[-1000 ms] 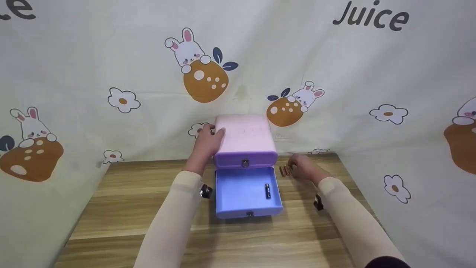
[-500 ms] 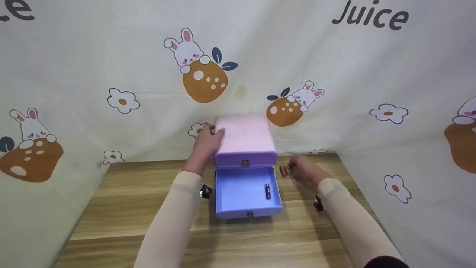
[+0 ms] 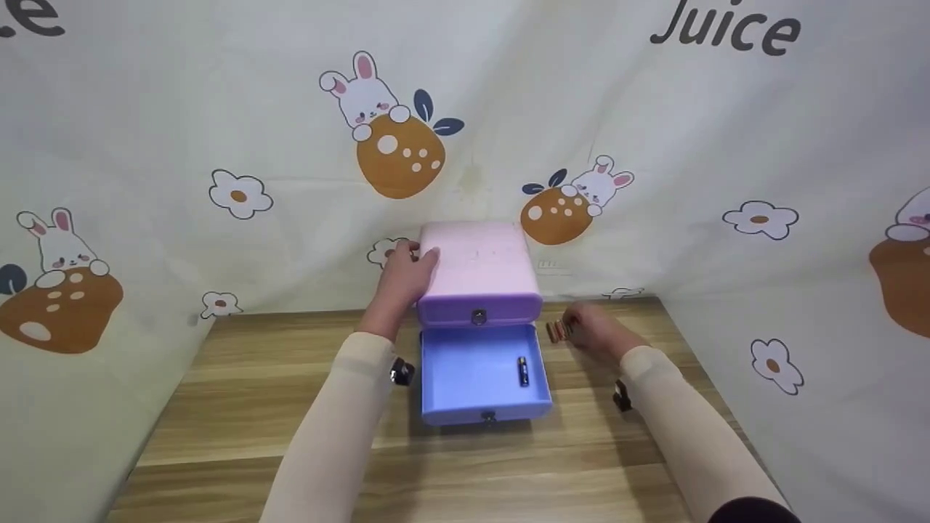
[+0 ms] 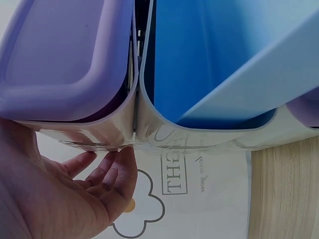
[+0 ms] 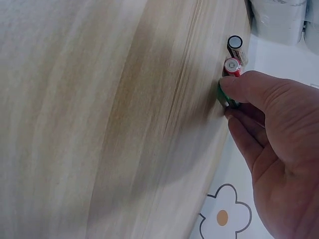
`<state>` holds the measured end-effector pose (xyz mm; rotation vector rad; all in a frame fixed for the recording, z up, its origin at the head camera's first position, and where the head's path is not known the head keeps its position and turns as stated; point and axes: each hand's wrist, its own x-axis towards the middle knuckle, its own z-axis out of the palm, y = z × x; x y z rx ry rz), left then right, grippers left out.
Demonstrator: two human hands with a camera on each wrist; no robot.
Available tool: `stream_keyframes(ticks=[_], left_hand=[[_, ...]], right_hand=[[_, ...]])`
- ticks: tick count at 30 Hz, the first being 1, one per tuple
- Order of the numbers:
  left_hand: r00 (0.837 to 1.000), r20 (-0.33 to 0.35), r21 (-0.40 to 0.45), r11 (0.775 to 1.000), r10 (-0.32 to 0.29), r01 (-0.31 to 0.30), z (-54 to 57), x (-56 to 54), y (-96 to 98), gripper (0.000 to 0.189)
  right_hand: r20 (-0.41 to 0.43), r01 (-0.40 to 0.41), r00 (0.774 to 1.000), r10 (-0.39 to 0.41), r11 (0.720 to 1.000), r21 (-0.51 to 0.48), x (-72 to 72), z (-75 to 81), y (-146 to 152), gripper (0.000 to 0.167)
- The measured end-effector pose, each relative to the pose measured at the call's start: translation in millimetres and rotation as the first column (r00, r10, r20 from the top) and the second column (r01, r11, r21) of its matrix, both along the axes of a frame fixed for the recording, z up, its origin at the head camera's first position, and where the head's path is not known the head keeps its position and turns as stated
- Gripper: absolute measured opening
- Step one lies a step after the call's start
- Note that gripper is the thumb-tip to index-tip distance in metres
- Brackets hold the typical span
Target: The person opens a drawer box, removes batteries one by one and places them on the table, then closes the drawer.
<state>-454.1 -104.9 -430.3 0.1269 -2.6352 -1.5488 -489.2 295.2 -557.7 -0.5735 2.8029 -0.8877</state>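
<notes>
A small two-tier drawer box (image 3: 479,258) with a pink top stands against the back wall. My left hand (image 3: 407,272) rests at its left edge, thumb over the top and fingers along the side. In the left wrist view, those fingertips (image 4: 128,154) touch the side wall. The lower blue drawer (image 3: 465,378) is pulled out and holds one dark battery (image 3: 523,371). To the right of the box, my right hand (image 3: 599,330) pinches a green battery (image 5: 222,94) between thumb and fingers. Beside it stand a red-ended battery (image 5: 232,66) and a black-rimmed battery (image 5: 237,47).
The upper purple drawer (image 3: 447,311) is closed. A wooden table (image 3: 290,407) carries everything. A printed cloth (image 3: 283,109) with rabbits and flowers hangs behind and along both sides.
</notes>
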Motion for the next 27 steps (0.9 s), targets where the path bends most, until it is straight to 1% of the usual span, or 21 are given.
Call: stream_keyframes(ticks=[3, 7, 14, 17, 20, 22, 25, 27], left_hand=[[1.0, 0.002, 0.009, 1.0, -0.001, 0.001, -0.5, -0.3, -0.3, 0.071], [1.0, 0.007, 0.016, 1.0, 0.002, -0.002, -1.1, -0.7, -0.8, 0.071], [1.0, 0.021, 0.016, 1.0, 0.0, 0.0, -0.3, -0.3, 0.5, 0.07], [1.0, 0.021, 0.016, 1.0, 0.0, -0.001, -0.8, -0.5, 1.2, 0.069], [1.0, 0.02, 0.017, 1.0, 0.0, 0.0, -1.4, -0.7, 1.3, 0.07], [1.0, 0.009, 0.014, 1.0, 0.0, 0.0, -1.4, -0.8, 1.0, 0.07], [1.0, -0.007, 0.01, 1.0, 0.003, -0.003, -1.4, -0.3, 0.7, 0.07], [1.0, -0.013, 0.007, 1.0, 0.006, -0.006, -1.2, 0.0, 0.9, 0.07]], right_hand=[[-0.006, -0.01, 1.0, 0.01, 1.0, 0.002, -2.4, -1.7, 0, 0.026], [-0.043, -0.032, 0.999, 0.034, 0.998, 0.047, -5.5, -3.3, 0, 0.026], [0.022, 0.023, 0.999, -0.024, 0.999, 0.035, -6.8, -6.4, 1, 0.034], [0.02, 0.029, 0.999, -0.03, 0.999, 0.021, -3.7, -6.8, 2, 0.038], [0.01, 0.024, 1.0, -0.024, 1.0, -0.01, 2.3, -4.9, 4, 0.038], [0.002, 0.033, 0.999, -0.033, 0.999, -0.014, 6.0, -3.2, 5, 0.037], [-0.025, 0.049, 0.998, -0.049, 0.999, 0.012, 10.0, 0.5, 4, 0.037], [-0.063, 0.049, 0.997, -0.046, 0.998, 0.041, 11.5, 3.2, 4, 0.037]])
